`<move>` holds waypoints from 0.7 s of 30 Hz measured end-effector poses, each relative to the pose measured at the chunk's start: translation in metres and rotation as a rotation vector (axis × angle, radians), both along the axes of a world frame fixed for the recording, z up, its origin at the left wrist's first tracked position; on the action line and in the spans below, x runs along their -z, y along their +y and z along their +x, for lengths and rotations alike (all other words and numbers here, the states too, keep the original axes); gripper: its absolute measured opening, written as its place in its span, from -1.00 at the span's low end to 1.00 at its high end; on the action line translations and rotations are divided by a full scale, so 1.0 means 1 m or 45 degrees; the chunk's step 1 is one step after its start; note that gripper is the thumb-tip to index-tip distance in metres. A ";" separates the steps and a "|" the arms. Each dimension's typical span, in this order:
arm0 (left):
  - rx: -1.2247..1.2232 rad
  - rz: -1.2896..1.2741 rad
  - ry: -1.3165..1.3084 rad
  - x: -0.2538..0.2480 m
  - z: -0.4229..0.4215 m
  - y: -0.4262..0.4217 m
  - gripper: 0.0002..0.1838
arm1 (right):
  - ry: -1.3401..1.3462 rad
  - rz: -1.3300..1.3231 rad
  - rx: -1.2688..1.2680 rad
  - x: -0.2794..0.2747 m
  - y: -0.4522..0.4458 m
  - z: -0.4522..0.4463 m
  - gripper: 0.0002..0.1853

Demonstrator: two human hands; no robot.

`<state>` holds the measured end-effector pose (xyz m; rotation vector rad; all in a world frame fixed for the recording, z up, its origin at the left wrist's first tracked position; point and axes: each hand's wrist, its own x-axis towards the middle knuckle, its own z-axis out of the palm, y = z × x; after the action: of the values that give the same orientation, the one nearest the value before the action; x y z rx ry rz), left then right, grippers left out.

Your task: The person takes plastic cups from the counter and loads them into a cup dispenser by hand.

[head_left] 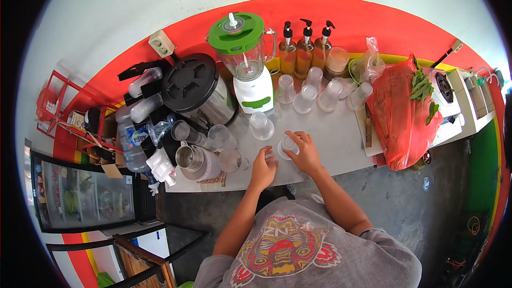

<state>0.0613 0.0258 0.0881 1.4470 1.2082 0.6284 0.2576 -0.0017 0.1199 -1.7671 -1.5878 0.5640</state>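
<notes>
My right hand point(303, 153) is closed around the side of a clear plastic cup point(288, 148) near the table's front edge. My left hand point(264, 167) is just left of that cup, holding nothing, its fingers a little apart and pointing away from me. Another clear cup point(261, 126) stands upside down beyond my hands. Further back, several more clear cups point(305, 100) are upside down in a loose group. A blender point(254, 92) with a green lid stands behind them at the centre.
Three pump bottles point(305, 56) line the back wall. On the right lie a red plastic bag point(400, 117) with leaves and a stove point(444, 93). At left stand a steel container point(198, 93), an open flask point(198, 162) and clear cups lying on their sides point(232, 161).
</notes>
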 end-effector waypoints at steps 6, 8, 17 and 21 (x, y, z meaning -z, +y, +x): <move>-0.035 -0.008 -0.099 -0.016 0.002 0.002 -0.33 | -0.028 -0.017 -0.051 -0.009 0.005 0.004 -0.24; -0.009 0.022 -0.154 -0.026 0.003 0.002 -0.31 | 0.011 0.053 -0.124 -0.005 0.010 0.011 -0.24; 0.024 0.143 0.013 -0.012 0.002 0.017 -0.14 | 0.316 0.079 -0.180 -0.059 0.073 0.013 -0.30; 0.003 0.101 0.229 -0.002 0.000 0.026 0.05 | 0.112 0.156 -0.357 -0.055 0.100 -0.010 -0.23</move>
<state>0.0617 0.0515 0.0905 1.5983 1.3331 0.5586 0.2477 0.0981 0.1745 -1.4206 -1.7814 0.6510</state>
